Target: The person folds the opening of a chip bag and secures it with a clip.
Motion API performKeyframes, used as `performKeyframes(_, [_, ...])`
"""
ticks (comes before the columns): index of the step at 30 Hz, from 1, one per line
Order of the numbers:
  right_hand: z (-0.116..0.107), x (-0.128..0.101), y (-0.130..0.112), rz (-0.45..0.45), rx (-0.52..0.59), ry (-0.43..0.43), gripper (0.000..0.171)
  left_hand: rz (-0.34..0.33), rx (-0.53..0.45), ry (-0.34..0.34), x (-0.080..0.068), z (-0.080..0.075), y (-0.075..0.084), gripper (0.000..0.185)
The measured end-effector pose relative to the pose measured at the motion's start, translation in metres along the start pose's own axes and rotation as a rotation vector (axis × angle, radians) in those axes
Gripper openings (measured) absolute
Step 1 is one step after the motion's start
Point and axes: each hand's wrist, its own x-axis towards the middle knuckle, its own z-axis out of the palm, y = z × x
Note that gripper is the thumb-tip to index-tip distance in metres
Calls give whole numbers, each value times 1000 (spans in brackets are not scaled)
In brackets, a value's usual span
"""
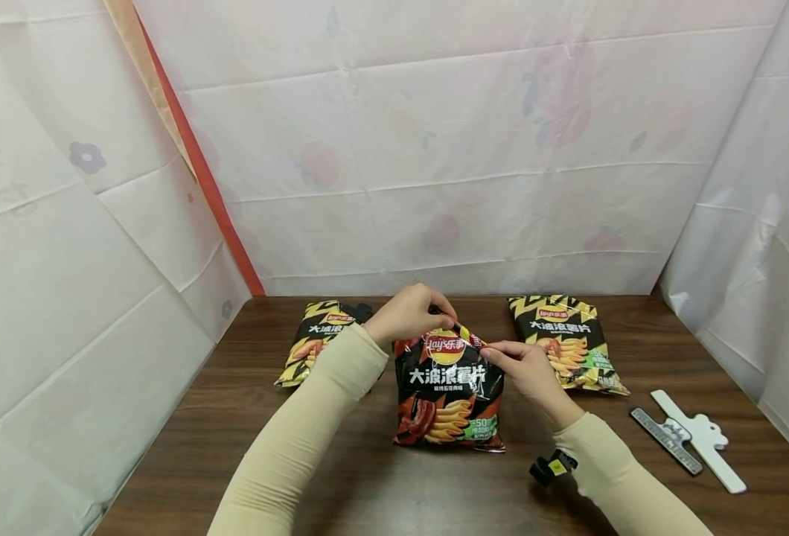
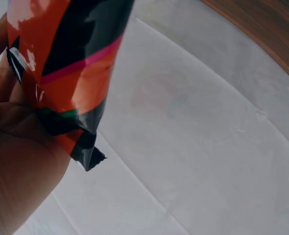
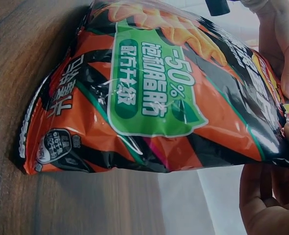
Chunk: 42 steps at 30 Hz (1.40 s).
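A red and black chip bag [image 1: 448, 391] stands on the brown table [image 1: 341, 476] in front of me. My left hand [image 1: 408, 314] grips its top left corner from behind, fingers curled over the edge. My right hand [image 1: 518, 365] pinches the top right corner. In the left wrist view the bag's top seal [image 2: 61, 68] lies against my left hand's palm [image 2: 17, 161]. The right wrist view shows the bag's lower front [image 3: 154, 93] resting on the table, with my right hand [image 3: 272, 196] at its upper end.
Two yellow and black chip bags lie flat, one at the back left [image 1: 314, 341], one at the back right [image 1: 569, 342]. A white bag clip [image 1: 699, 439] and a grey one [image 1: 665, 439] lie at the right. White sheets wall in the table.
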Motion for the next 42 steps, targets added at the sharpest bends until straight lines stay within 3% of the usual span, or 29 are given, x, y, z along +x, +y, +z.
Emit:
performKeyframes(12, [2, -2, 4, 55, 97, -2, 38, -5, 10, -3, 1, 0, -2, 11])
performKeyframes(23, [2, -2, 4, 50, 95, 0, 38, -43, -33, -30, -2, -6, -5, 17])
performKeyframes(42, [-1, -1, 4, 72, 122, -35, 40, -46, -90, 30, -3, 1, -10, 12])
